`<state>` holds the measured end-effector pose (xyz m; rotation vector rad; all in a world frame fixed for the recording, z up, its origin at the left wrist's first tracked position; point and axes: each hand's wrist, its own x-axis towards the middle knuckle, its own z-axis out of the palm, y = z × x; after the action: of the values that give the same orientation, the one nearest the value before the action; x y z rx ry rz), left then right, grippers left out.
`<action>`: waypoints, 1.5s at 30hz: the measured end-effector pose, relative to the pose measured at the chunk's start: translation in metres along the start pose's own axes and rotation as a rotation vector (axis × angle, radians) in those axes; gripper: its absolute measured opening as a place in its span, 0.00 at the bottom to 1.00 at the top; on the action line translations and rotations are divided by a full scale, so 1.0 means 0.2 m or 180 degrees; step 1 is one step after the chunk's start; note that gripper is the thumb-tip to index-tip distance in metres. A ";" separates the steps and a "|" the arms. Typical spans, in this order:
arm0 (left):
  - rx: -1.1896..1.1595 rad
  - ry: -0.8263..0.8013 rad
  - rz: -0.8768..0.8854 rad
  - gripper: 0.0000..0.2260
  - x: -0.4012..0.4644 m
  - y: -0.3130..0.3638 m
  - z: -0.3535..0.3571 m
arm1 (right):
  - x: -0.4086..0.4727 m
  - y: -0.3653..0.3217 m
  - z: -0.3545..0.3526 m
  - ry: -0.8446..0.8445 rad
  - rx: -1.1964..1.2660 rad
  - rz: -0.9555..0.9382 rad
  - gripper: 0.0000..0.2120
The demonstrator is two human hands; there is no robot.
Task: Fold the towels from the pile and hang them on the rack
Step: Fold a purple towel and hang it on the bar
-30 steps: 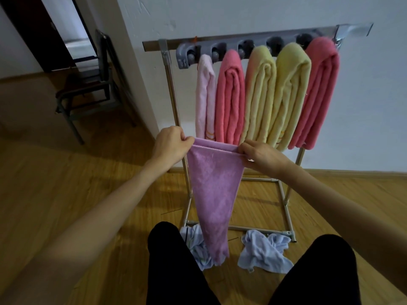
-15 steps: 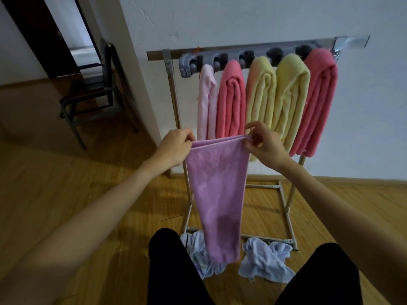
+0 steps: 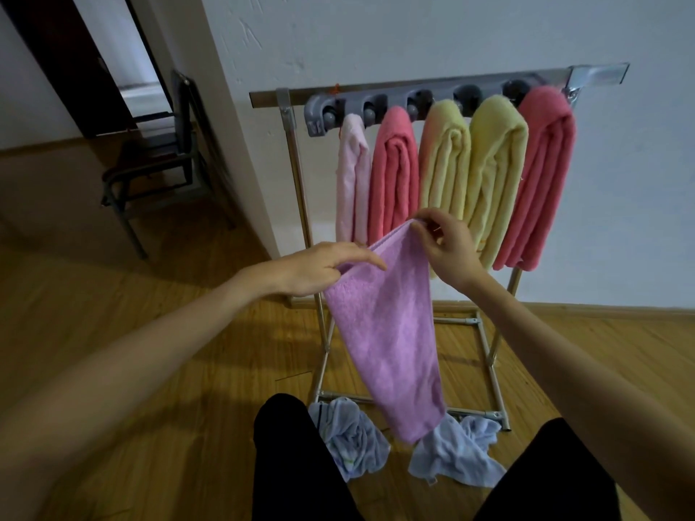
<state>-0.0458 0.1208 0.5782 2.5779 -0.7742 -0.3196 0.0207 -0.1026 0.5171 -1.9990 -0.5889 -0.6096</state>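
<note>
A folded purple towel [image 3: 391, 332] hangs in front of me, its top edge slanting up to the right. My right hand [image 3: 445, 244] pinches the upper right corner. My left hand [image 3: 323, 267] lies on the lower left end of that edge, fingers stretched along it and thumb underneath. Behind stands the metal rack [image 3: 293, 152] with a grey clip bar [image 3: 398, 97]. Several folded towels hang from it: a pale pink one [image 3: 351, 178], a coral one [image 3: 393, 171], two yellow ones [image 3: 496, 171] and another coral one [image 3: 545, 174]. Light blue towels [image 3: 353, 438] lie crumpled on the floor.
The rack stands against a white wall [image 3: 413, 32] on a wooden floor [image 3: 150, 332]. A dark folding chair [image 3: 158, 163] stands at the left near a doorway. My black-trousered knees [image 3: 297, 464] fill the bottom of the view. The leftmost clip slot [image 3: 327, 114] holds nothing.
My right hand lifted its corner, so the towel's top edge now tilts. My left hand dropped a little and its fingers straightened along the edge. The view shifted left and down.
</note>
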 end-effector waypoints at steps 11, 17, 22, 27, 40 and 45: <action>-0.0692 0.0612 -0.0818 0.25 0.03 -0.02 0.04 | -0.06 -0.03 -0.01 -0.0177 0.0233 0.0071 0.10; -0.1353 0.0843 -0.1058 0.27 0.04 0.01 0.07 | -0.10 -0.06 0.04 -0.0225 0.0517 0.0052 0.05; -0.1644 0.0896 -0.1148 0.24 0.05 0.02 0.08 | -0.14 -0.11 0.11 -0.0388 0.0557 -0.0063 0.07; -0.1910 0.1106 -0.1284 0.26 0.06 0.02 0.10 | -0.17 -0.14 0.15 -0.0467 0.0539 -0.0150 0.08; -0.2185 0.1045 -0.1203 0.16 0.07 0.02 0.12 | -0.21 -0.17 0.17 -0.0582 0.0459 -0.0423 0.10; -0.2613 0.1059 -0.1215 0.07 0.07 0.04 0.11 | -0.21 -0.18 0.15 -0.0631 0.0493 -0.0442 0.13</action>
<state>-0.0451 0.0991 0.5601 1.8896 0.0070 -0.2402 -0.0277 -0.0664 0.4996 -1.8949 -0.8745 -0.4362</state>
